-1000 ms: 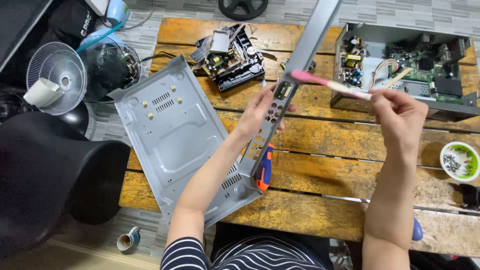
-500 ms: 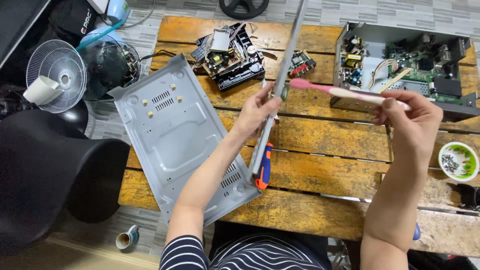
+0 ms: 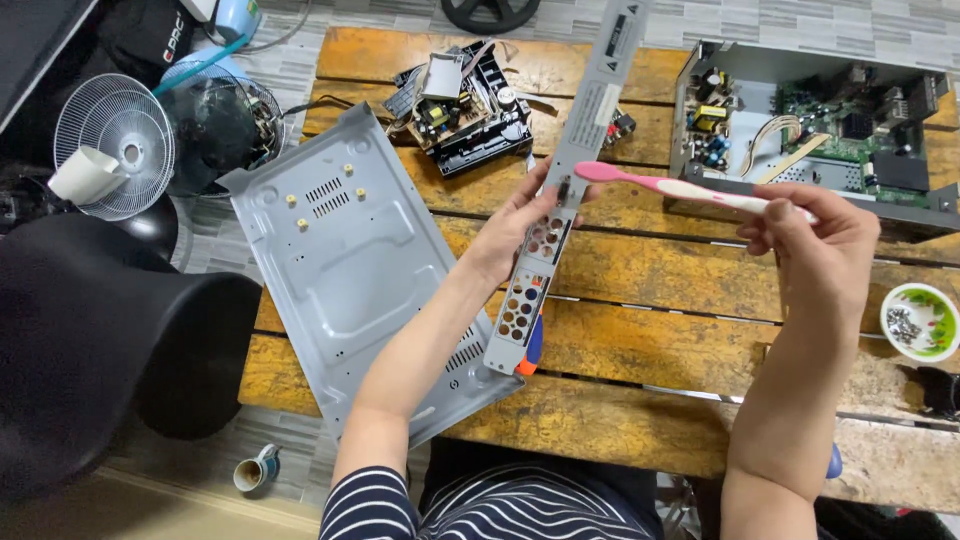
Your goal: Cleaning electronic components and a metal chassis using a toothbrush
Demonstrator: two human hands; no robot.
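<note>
**Rear panel and toothbrush: handling notes and surroundings**

Item 1: panel (image 3: 560, 215). A long, narrow strip of grey sheet metal with punched round and square openings, held up at a slant above the tabletop (image 3: 640, 340). Our left hand (image 3: 520, 232) is closed on it at about mid-length, fingers wrapped behind one long edge. We judge it light and fairly stiff along its length, though thin enough to flex or twist if pressed hard. The cut edges and holes look sharp, so we take it by the long sides near the middle, not through the openings.

Item 2: toothbrush (image 3: 690, 192). Pink and white plastic, light and slightly springy. Our right hand (image 3: 815, 250) is clamped on the handle end; the bristle head lies against the panel just above our left fingers.

Surroundings:
- Cover (image 3: 350, 270), grey metal, lying flat at left and overhanging the tabletop edge, just beside the panel's lower end.
- Screwdriver (image 3: 533, 350), orange and blue handle, partly hidden behind the panel's lower end.
- Drive (image 3: 460, 105), opened, wires loose, far side.
- Chassis (image 3: 810, 140) with circuit boards, right rear, near the toothbrush.
- Bowl (image 3: 920, 322), small, holding screws, right edge; easily knocked by our right elbow.
- Fan (image 3: 112, 150) and black chair (image 3: 95, 360), off the tabletop at left.
</note>
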